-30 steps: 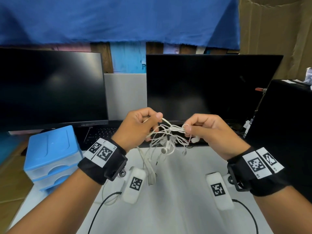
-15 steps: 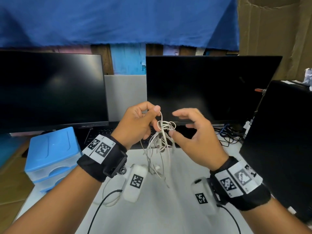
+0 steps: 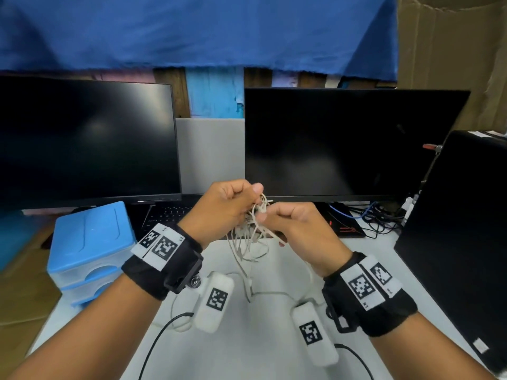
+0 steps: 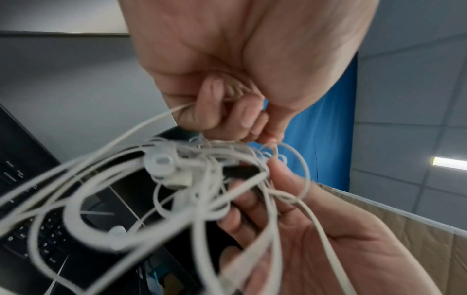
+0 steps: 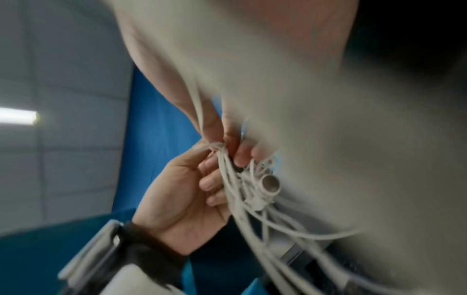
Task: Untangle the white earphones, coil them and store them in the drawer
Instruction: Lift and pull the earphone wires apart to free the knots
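Note:
The white earphones (image 3: 251, 233) are a tangled bunch held in the air above the white table (image 3: 247, 352), with loops hanging down and one strand reaching the table. My left hand (image 3: 253, 197) pinches the top of the knot between thumb and fingers. My right hand (image 3: 264, 217) pinches a strand just beside it, fingers curled. The left wrist view shows the left hand (image 4: 222, 113) gripping cords above the earphones (image 4: 177, 169). Blur fills the right wrist view, where the right hand (image 5: 235, 147) pinches the earphones (image 5: 252, 193). A blue drawer unit (image 3: 87, 248) stands at the left, its drawers closed.
Two dark monitors (image 3: 82, 141) (image 3: 348, 144) stand behind the hands, with a keyboard (image 3: 170, 215) under them. A black case (image 3: 461, 229) blocks the right side. Two white tagged devices (image 3: 215, 301) (image 3: 314, 333) with black cables lie on the table below the wrists.
Half a second ago the right hand was open and off the tangle; now it has closed in and pinches a strand beside the left hand. The left hand kept its hold.

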A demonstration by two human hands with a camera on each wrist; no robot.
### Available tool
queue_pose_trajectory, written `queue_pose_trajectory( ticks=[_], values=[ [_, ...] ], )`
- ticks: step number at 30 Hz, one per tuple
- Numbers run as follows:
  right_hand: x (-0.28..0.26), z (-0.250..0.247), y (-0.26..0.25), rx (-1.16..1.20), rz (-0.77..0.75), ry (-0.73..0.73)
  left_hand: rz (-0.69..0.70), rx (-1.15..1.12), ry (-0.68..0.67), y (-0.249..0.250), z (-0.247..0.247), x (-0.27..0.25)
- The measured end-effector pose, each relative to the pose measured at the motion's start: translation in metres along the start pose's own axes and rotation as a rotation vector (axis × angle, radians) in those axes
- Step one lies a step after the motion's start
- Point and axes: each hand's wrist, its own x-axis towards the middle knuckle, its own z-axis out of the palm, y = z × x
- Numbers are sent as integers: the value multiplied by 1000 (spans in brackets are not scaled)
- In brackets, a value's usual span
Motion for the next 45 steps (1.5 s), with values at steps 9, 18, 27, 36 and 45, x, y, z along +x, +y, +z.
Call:
queue_pose_trajectory(
  ticks=[9,18,27,36,45],
  values=[
    [-6,-17,-14,-21,-110,-30,-1,-118,47,-8,5,-1],
    [-5,-19,-22,-233,-134,-157,88,-18,6,-5,15,-7],
    [0,-39,-32,476,14,49,29,35,-60,-1,2,-10],
    [-14,-36,-20,57,-126,122,-32,-485,43,3,2,-5],
    [-11,-32,-29,336,-33,164,37,-353,-126,2,25,-4]
  ],
)
